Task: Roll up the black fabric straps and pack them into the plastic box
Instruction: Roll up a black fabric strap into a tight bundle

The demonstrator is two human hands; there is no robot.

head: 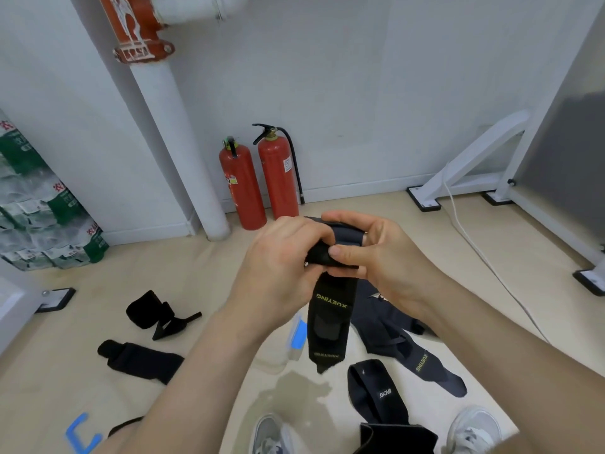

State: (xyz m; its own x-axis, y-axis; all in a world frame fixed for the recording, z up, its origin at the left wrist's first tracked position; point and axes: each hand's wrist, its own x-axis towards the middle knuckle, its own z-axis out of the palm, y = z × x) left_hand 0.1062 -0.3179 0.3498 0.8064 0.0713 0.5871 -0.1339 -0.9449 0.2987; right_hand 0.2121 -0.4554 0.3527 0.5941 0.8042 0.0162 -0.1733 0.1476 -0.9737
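Note:
A black fabric strap (329,317) with yellow lettering hangs from my hands, its top part wound into a roll. My left hand (278,257) grips the roll from the left. My right hand (376,253) pinches it from the right, thumb on its front. Behind the hanging end, a clear plastic box with a blue clip (296,337) lies on the floor, mostly hidden by the strap and my left forearm. Loose straps lie around: two on the left (157,314) (140,360), a dark one on the right (409,342), another near my feet (376,391).
Two red fire extinguishers (262,181) stand against the wall beside a white pipe (183,142). Packs of bottled water (42,204) sit at the left. A white frame (471,165) and a white cable (484,257) lie at the right. My shoes (471,430) show at the bottom.

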